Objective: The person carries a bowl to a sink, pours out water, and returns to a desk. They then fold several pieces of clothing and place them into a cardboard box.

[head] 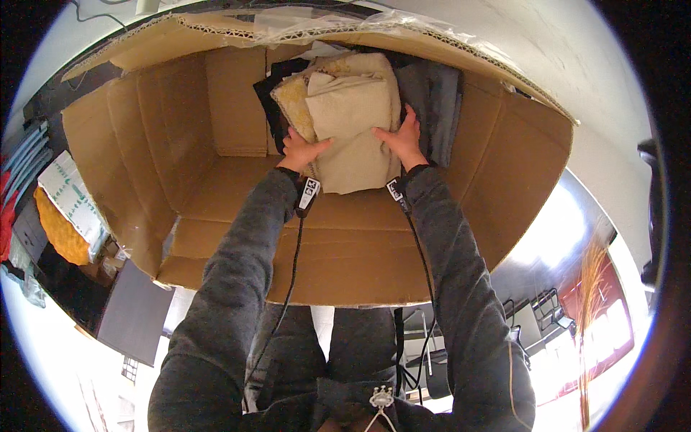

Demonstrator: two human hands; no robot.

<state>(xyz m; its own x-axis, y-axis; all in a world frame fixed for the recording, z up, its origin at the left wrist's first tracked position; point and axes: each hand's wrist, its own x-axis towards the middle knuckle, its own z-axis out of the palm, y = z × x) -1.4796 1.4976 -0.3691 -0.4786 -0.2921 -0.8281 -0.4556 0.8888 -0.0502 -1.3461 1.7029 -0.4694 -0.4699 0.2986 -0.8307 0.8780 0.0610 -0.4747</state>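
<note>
Inside a large cardboard box (pixel 216 181), a folded cream cloth (pixel 353 108) lies at the top of a stack between my hands. My left hand (pixel 302 151) grips its left edge, thumb on top and fingers curled around the side. On the opposite edge, my right hand (pixel 402 137) has its thumb on the cream cloth and its fingers along the side. A yellow-patterned fabric (pixel 294 102) shows beneath it at the left. Black cloth (pixel 270 102) sticks out farther left, and dark grey folded fabric (pixel 434 113) stands to the right of the stack.
Clear tape and torn edges line the box's far flap (pixel 302 29). Left of the box are blue folded items (pixel 27 156), an orange bundle (pixel 59 227) and a white printed package (pixel 73 194). Dried stalks (pixel 588 302) and chairs (pixel 550 310) stand at the right. Cables hang from both wrists.
</note>
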